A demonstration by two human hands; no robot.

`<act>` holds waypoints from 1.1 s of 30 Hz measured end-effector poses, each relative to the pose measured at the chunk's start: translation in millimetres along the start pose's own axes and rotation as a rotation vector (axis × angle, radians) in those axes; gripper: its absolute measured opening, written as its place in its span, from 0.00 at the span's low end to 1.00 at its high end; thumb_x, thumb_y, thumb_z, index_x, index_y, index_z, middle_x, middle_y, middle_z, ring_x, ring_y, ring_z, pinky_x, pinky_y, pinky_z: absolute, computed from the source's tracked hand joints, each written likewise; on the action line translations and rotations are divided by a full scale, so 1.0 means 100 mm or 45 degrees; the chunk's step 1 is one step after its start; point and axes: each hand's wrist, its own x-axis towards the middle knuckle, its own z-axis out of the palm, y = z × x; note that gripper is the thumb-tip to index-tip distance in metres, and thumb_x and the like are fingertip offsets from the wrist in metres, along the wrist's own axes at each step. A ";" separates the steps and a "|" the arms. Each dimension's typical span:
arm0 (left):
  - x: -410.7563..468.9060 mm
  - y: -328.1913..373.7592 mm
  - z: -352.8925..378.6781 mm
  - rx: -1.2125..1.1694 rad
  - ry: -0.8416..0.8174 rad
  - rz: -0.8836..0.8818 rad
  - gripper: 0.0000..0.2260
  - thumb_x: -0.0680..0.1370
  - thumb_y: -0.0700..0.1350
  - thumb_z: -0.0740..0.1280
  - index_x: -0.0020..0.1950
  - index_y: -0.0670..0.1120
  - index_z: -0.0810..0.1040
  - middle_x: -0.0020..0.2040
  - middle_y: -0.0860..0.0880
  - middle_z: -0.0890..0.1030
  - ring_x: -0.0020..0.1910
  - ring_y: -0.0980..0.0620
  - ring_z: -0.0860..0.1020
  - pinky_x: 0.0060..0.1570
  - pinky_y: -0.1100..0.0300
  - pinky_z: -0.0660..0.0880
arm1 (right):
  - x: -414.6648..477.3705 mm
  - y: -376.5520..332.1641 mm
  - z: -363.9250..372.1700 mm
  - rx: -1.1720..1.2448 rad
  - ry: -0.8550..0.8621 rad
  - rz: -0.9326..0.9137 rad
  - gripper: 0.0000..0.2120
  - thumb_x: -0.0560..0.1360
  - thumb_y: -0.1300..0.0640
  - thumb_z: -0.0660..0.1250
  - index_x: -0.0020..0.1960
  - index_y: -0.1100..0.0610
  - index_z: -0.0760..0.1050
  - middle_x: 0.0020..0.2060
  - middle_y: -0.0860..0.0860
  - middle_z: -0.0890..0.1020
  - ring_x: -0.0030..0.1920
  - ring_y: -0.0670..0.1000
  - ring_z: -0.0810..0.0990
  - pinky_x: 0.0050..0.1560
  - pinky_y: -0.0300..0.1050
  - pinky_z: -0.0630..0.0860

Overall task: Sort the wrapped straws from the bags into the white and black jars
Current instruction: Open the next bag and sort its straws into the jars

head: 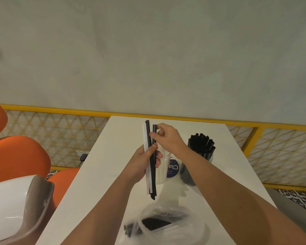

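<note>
Above white table (113, 174): left hand (145, 163) clutches mixed black-and-white wrapped straws (149, 156); right hand (166, 137) pinches one thin black wrapped straw (154, 129). Light, slippery wrappers, bendy; pinch near top.

Off to your left, well away from your fingers, you have orange chairs (16, 156), a white-and-taupe chair (21, 206), and yellow lattice railing (60, 131) beyond.
</note>
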 end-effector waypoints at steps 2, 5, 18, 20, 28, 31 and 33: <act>0.00 0.00 0.05 -0.010 -0.001 0.002 0.12 0.81 0.50 0.57 0.52 0.41 0.72 0.36 0.47 0.80 0.28 0.52 0.74 0.33 0.63 0.74 | -0.01 -0.02 -0.01 -0.072 -0.049 0.066 0.15 0.77 0.54 0.62 0.51 0.66 0.75 0.40 0.59 0.78 0.41 0.52 0.75 0.45 0.46 0.73; -0.01 -0.01 0.10 -0.109 0.054 0.002 0.14 0.82 0.49 0.57 0.54 0.40 0.76 0.38 0.45 0.81 0.32 0.51 0.79 0.34 0.61 0.76 | -0.04 -0.03 -0.06 0.010 -0.043 0.125 0.14 0.79 0.54 0.59 0.52 0.66 0.73 0.43 0.58 0.77 0.44 0.55 0.76 0.52 0.53 0.76; -0.01 0.04 0.30 -0.178 0.078 -0.007 0.13 0.81 0.44 0.59 0.55 0.38 0.78 0.38 0.44 0.84 0.37 0.49 0.83 0.39 0.58 0.80 | -0.09 0.00 -0.26 0.099 0.013 0.156 0.09 0.79 0.56 0.59 0.51 0.62 0.72 0.39 0.54 0.76 0.44 0.55 0.78 0.55 0.58 0.77; 0.01 0.04 0.29 -0.143 0.076 -0.008 0.11 0.81 0.43 0.60 0.55 0.38 0.78 0.39 0.43 0.84 0.38 0.48 0.83 0.41 0.56 0.81 | -0.10 0.00 -0.28 0.203 0.091 0.172 0.11 0.80 0.56 0.56 0.55 0.63 0.70 0.39 0.56 0.76 0.39 0.53 0.78 0.50 0.54 0.79; -0.04 0.12 0.30 0.184 -0.098 0.061 0.13 0.80 0.46 0.61 0.38 0.41 0.74 0.28 0.48 0.75 0.27 0.52 0.72 0.33 0.63 0.73 | -0.03 -0.04 -0.54 0.532 0.070 0.339 0.12 0.78 0.50 0.61 0.50 0.59 0.73 0.32 0.49 0.64 0.29 0.46 0.60 0.25 0.37 0.57; -0.05 0.16 0.32 0.251 -0.165 0.089 0.13 0.80 0.46 0.62 0.38 0.42 0.73 0.28 0.49 0.74 0.26 0.52 0.71 0.32 0.63 0.72 | -0.05 -0.02 -0.58 0.552 -0.086 0.433 0.10 0.77 0.52 0.64 0.46 0.59 0.77 0.37 0.51 0.70 0.29 0.45 0.62 0.23 0.35 0.58; -0.05 0.17 0.33 0.269 -0.194 0.092 0.11 0.80 0.46 0.62 0.40 0.41 0.72 0.28 0.50 0.74 0.26 0.53 0.70 0.31 0.64 0.72 | -0.05 0.00 -0.61 0.583 -0.015 0.430 0.09 0.77 0.54 0.64 0.42 0.57 0.77 0.39 0.52 0.71 0.29 0.45 0.64 0.24 0.35 0.60</act>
